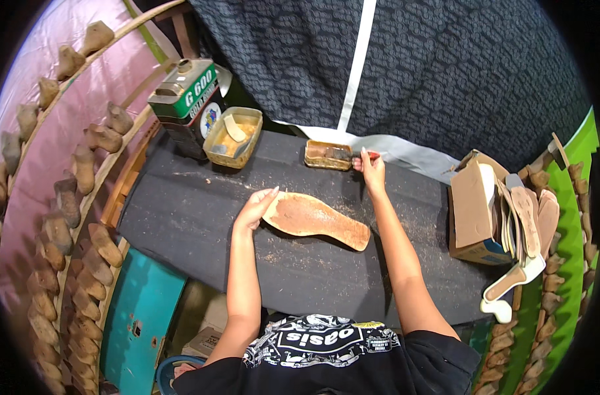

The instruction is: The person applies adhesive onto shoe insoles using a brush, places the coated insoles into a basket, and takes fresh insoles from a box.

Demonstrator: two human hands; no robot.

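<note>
My left hand (252, 210) pinches the broad end of a tan shoe insole (318, 219), which is held over the dark tabletop with its narrow end pointing right. Its upper face looks patchy, and reddish-brown in places. Farther off, my right hand (371, 172) grips a brush with a red handle (375, 155). The brush's dark end lies in a small rectangular tub (310, 158) at the table's far edge, which has brownish stuff on its walls. I cannot make out the bristles clearly.
A green and black metal can (187, 99) stands back left beside a larger tub (211, 149) holding a pale scraper-like piece. At the right, a cardboard box (470, 204) is packed with soles. Wooden shoe lasts (84, 168) line racks on both sides. Crumbs dot the black table cover (300, 276).
</note>
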